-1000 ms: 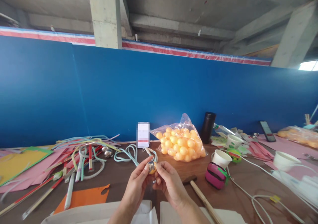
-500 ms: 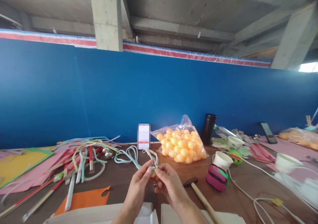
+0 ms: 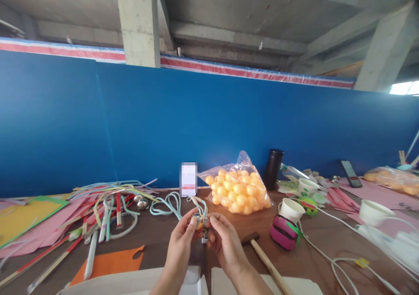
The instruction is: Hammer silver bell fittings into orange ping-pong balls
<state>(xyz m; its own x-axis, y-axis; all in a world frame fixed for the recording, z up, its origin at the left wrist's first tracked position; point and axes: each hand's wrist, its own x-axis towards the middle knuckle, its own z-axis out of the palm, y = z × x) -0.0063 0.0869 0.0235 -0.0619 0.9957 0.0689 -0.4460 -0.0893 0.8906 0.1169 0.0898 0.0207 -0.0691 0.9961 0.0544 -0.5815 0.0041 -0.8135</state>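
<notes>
Ball (image 3: 197, 220) in grip: pinched it, shiny and silvery with orange at its edge, between the thumb and fingers of the left hand (image 3: 179, 239). Held it above the brown table (image 3: 153, 234), in front of a clear bag (image 3: 240, 194) full of orange balls. Had the right hand (image 3: 226, 242) just beside, with fingers curled and thumb tip pressed in, gripping a small piece (image 3: 205, 237) near the ball. Could not make out its shape, nor any join to the ball.

Saw a hammer (image 3: 270, 264) just right of the right hand, lying with its head away and its pale handle running toward the near edge. Beyond that, noted a purple pouch (image 3: 284, 232) with a white paper cup (image 3: 292, 209) just behind, and farther back a black bottle (image 3: 274, 169) upright by the blue panel (image 3: 196, 116). Behind the hands, found a loosely coiled pale blue cord (image 3: 168, 204) near an upright white card (image 3: 189, 180). To the left, saw silvery balls (image 3: 142, 203) touching each other beside a heap of tubes and strips (image 3: 111, 199), with an orange sheet (image 3: 113, 263) nearer.
</notes>
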